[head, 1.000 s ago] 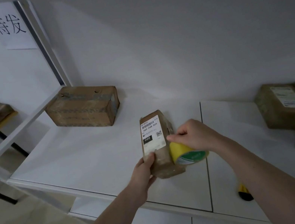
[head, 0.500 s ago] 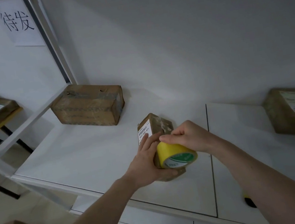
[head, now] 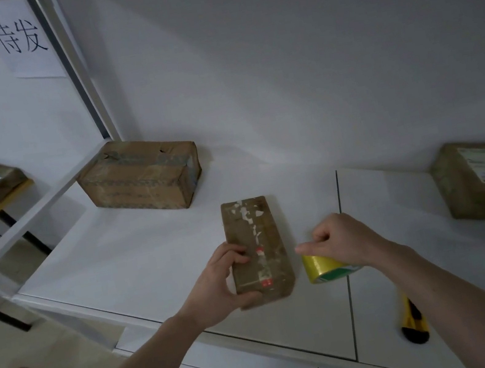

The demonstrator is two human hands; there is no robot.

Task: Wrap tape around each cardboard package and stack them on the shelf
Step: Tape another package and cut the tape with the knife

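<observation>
- Package (head: 258, 251) lies flat on shelf (head: 138, 260), left hand (head: 219, 282) gripping its near-left edge.
- Right hand (head: 346, 240), fingers curled, holds tape (head: 324, 268) just beside it.

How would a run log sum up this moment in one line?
left hand grips small package | right hand holds yellow tape roll | shelf

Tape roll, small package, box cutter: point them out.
tape roll (head: 321, 269): head view, yellow outer band.
small package (head: 254, 230): head view, top face.
box cutter (head: 417, 326): head view, yellow handle.
</observation>
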